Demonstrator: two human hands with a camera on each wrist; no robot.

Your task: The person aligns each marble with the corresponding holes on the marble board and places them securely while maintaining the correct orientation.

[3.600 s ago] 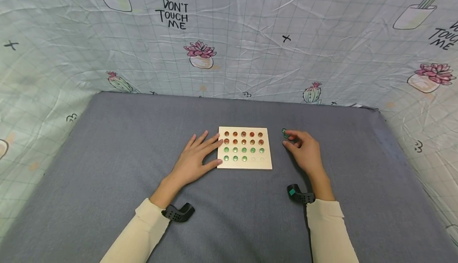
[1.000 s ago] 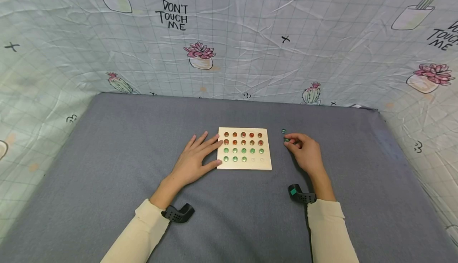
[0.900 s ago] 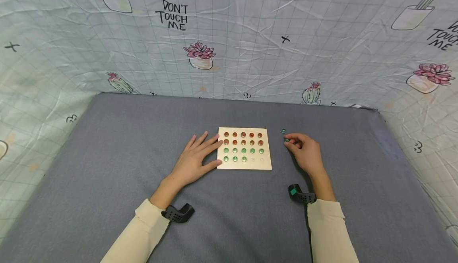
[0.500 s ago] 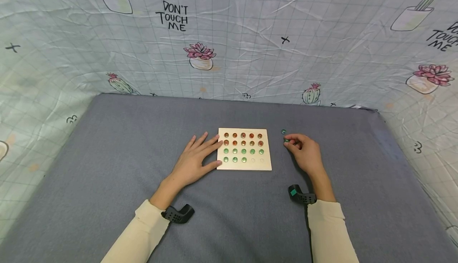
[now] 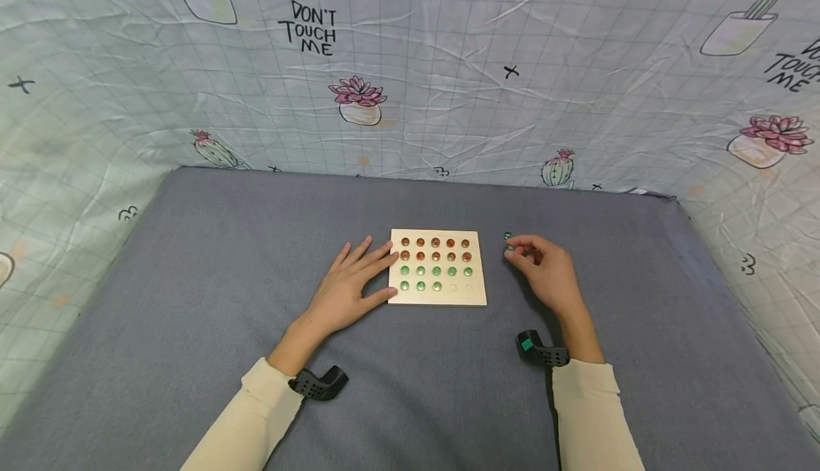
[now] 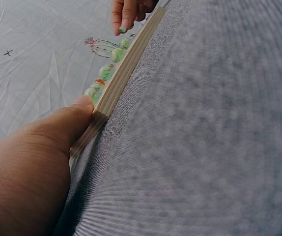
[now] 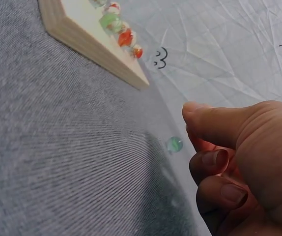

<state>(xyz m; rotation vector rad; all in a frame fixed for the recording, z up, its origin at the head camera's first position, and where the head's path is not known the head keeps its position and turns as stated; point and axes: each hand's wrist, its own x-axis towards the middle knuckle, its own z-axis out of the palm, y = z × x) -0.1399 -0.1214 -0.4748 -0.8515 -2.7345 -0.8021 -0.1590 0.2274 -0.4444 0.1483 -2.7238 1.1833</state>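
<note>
A pale wooden board (image 5: 477, 296) with rows of round hollows lies on the grey cloth. Orange-red marbles (image 5: 435, 242) fill its two far rows; green marbles (image 5: 436, 271) sit in the two near rows, where two hollows at the right are bare. My left hand (image 5: 346, 287) rests with spread fingers at the board's left edge, thumb on its near corner. To the right of the board, my right hand (image 5: 544, 265) pinches a green marble (image 6: 123, 30) between thumb and fingertips. Another green marble (image 7: 175, 144) lies on the cloth just beyond those fingers.
The grey cloth (image 5: 256, 243) covers the table, slightly wrinkled near the front. A printed curtain (image 5: 448, 101) hangs behind the table and along both sides. Each wrist wears a black camera band, such as the left one (image 5: 318, 383).
My right hand first touched near two green marbles, then drew one nearer and pinched it. Just now it has shifted slightly left and away from me. My left hand and the board stay put.
</note>
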